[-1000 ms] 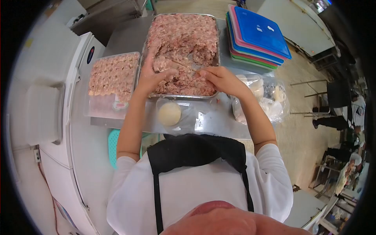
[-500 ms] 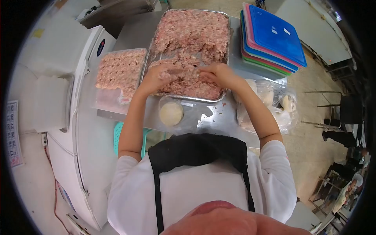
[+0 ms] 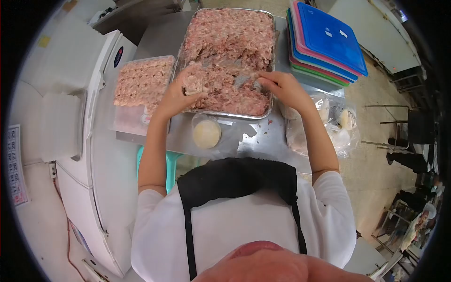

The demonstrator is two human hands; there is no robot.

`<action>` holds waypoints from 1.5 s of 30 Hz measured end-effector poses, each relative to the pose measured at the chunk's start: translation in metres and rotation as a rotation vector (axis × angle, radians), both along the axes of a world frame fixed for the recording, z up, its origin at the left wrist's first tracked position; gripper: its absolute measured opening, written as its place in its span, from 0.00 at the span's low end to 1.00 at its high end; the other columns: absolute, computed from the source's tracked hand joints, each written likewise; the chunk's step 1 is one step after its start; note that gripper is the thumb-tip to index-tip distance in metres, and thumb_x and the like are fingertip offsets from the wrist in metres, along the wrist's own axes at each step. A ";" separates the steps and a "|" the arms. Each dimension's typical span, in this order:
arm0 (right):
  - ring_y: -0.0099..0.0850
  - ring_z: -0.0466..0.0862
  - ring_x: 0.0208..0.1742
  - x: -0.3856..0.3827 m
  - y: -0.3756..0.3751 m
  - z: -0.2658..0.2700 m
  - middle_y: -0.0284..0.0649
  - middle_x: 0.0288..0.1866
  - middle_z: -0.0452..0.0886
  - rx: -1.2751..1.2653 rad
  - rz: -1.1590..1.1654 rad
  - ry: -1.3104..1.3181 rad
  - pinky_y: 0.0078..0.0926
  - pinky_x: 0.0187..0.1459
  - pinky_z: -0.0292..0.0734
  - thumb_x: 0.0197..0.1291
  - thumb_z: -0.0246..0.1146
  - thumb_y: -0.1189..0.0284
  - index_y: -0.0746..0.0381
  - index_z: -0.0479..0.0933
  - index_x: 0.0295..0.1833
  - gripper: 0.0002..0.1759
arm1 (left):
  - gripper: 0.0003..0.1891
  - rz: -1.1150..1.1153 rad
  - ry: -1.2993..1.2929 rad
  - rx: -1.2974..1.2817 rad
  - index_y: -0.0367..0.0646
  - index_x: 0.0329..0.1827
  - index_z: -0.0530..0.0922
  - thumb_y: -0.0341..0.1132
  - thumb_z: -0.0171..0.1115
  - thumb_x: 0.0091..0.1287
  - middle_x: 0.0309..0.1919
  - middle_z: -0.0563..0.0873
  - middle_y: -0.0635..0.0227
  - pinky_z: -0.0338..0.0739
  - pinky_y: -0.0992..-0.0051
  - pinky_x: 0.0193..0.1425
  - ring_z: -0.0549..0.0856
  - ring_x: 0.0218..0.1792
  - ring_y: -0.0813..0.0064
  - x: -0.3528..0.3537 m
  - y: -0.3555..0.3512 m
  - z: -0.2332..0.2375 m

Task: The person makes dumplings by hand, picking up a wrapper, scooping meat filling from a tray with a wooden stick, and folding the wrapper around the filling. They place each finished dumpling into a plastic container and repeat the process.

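Note:
A large metal tray [image 3: 228,114] holds pinkish minced meat [image 3: 230,33], dug away in the middle so that patches of bare metal show. Over its left edge, my left hand [image 3: 176,97] curls around a pale round dumpling wrapper [image 3: 192,86] with some meat on it. At the right edge my right hand [image 3: 284,89] is closed, thumb and fingers together and pointing at the meat; what they grip, if anything, I cannot make out. A stack of round pale wrappers [image 3: 206,134] lies on clear plastic just in front of the tray.
Left of the tray, a shallow container [image 3: 129,117] carries rows of filled dumplings [image 3: 143,82]. Stacked coloured lids [image 3: 331,40] stand at the back right. Plastic bags [image 3: 324,127] with pale contents lie to the right. A white fridge [image 3: 110,155] borders the left side.
My left hand has drawn back slightly left, and the wrapper in it now shows more plainly. My right hand has moved right, away from the meat in the middle.

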State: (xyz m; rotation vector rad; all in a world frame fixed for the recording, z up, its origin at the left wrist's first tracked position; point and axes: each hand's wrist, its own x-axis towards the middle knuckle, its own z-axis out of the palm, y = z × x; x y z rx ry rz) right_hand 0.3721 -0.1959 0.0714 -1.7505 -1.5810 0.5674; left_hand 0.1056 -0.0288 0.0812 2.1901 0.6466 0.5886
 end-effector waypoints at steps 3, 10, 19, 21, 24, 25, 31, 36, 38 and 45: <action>0.37 0.84 0.42 -0.021 0.001 -0.014 0.48 0.41 0.85 0.102 0.258 0.129 0.31 0.43 0.76 0.67 0.59 0.64 0.61 0.79 0.55 0.17 | 0.25 -0.151 0.020 -0.027 0.40 0.52 0.77 0.36 0.75 0.51 0.49 0.83 0.62 0.72 0.69 0.60 0.81 0.53 0.67 0.005 0.001 -0.002; 0.44 0.83 0.34 -0.035 0.004 -0.010 0.44 0.37 0.82 0.166 0.094 -0.301 0.39 0.37 0.77 0.64 0.60 0.62 0.55 0.80 0.53 0.15 | 0.21 0.013 0.081 -0.060 0.35 0.45 0.79 0.37 0.75 0.52 0.44 0.84 0.61 0.74 0.70 0.55 0.82 0.49 0.68 0.011 0.006 -0.029; 0.50 0.81 0.40 -0.020 -0.001 -0.046 0.47 0.38 0.81 -0.276 0.000 -0.494 0.45 0.39 0.75 0.66 0.54 0.62 0.52 0.77 0.56 0.16 | 0.32 -0.060 0.030 0.009 0.36 0.58 0.73 0.43 0.74 0.53 0.48 0.82 0.59 0.77 0.71 0.50 0.81 0.45 0.73 -0.016 0.014 -0.059; 0.50 0.81 0.41 -0.011 -0.009 -0.033 0.47 0.38 0.81 -0.285 -0.026 -0.489 0.46 0.38 0.75 0.66 0.54 0.62 0.53 0.78 0.54 0.15 | 0.37 -0.091 0.043 -0.165 0.36 0.62 0.70 0.43 0.75 0.51 0.52 0.81 0.56 0.74 0.69 0.56 0.81 0.50 0.67 -0.012 -0.009 -0.012; 0.50 0.81 0.41 -0.044 -0.016 -0.004 0.47 0.40 0.82 0.064 -0.086 -0.300 0.47 0.40 0.75 0.66 0.55 0.62 0.56 0.78 0.51 0.14 | 0.43 -0.104 0.090 -0.045 0.38 0.69 0.64 0.42 0.75 0.49 0.59 0.78 0.50 0.69 0.67 0.65 0.77 0.59 0.59 -0.006 -0.007 -0.020; 0.50 0.81 0.41 -0.054 -0.013 -0.002 0.47 0.40 0.82 0.187 -0.088 -0.228 0.47 0.41 0.75 0.66 0.55 0.62 0.57 0.78 0.51 0.14 | 0.45 -0.101 0.116 0.058 0.39 0.71 0.62 0.41 0.75 0.49 0.61 0.76 0.48 0.67 0.66 0.68 0.75 0.63 0.56 -0.005 -0.004 -0.027; 0.47 0.82 0.44 -0.030 0.008 -0.053 0.47 0.43 0.82 -0.153 -0.078 -0.485 0.44 0.43 0.77 0.62 0.57 0.68 0.60 0.77 0.50 0.13 | 0.47 -0.148 0.091 -0.025 0.41 0.73 0.60 0.38 0.75 0.48 0.65 0.73 0.49 0.65 0.67 0.70 0.73 0.66 0.58 -0.004 -0.010 -0.022; 0.48 0.82 0.43 -0.050 -0.020 0.007 0.51 0.42 0.82 -0.023 0.034 -0.045 0.40 0.46 0.76 0.65 0.59 0.63 0.61 0.79 0.52 0.16 | 0.35 -0.142 0.054 -0.078 0.41 0.62 0.74 0.37 0.74 0.48 0.58 0.80 0.52 0.68 0.68 0.66 0.77 0.61 0.60 -0.021 -0.005 -0.023; 0.49 0.82 0.42 -0.074 -0.014 -0.009 0.49 0.39 0.83 0.093 0.159 -0.092 0.41 0.44 0.77 0.64 0.60 0.60 0.58 0.79 0.54 0.18 | 0.29 -0.182 0.146 -0.102 0.40 0.56 0.78 0.36 0.74 0.48 0.54 0.82 0.53 0.69 0.68 0.64 0.79 0.59 0.60 -0.022 0.004 -0.023; 0.45 0.82 0.37 -0.118 -0.017 0.033 0.43 0.32 0.80 0.111 -0.056 -0.458 0.42 0.39 0.76 0.63 0.59 0.59 0.52 0.81 0.48 0.13 | 0.20 -0.206 0.027 0.048 0.37 0.46 0.79 0.34 0.74 0.51 0.43 0.84 0.61 0.71 0.71 0.59 0.81 0.51 0.69 -0.044 0.026 -0.039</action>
